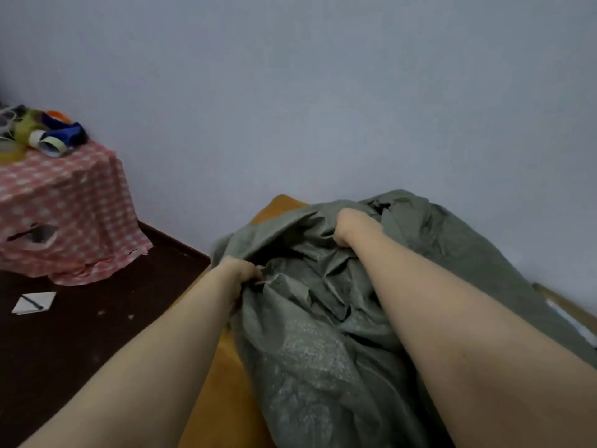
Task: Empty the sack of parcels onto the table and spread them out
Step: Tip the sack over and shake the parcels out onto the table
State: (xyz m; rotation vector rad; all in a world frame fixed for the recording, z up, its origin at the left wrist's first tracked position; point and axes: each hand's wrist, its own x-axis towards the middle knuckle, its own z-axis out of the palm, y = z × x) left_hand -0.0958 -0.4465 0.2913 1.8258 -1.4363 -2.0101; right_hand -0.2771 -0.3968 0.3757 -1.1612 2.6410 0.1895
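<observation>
Yellow-orange table (223, 376) ran fwd to the pale wall; grey-green woven sack (323, 350) lay crumpled right on it, covering most of the top, far end bunched up near the wall. Dark brown floor (80, 344) to the left w/ a white folded paper (34, 302) and a few small specks. Further left a stand under pink checked cloth (61, 202), torn low down, w/ tape rolls (45, 142) and blurred odds on top
</observation>
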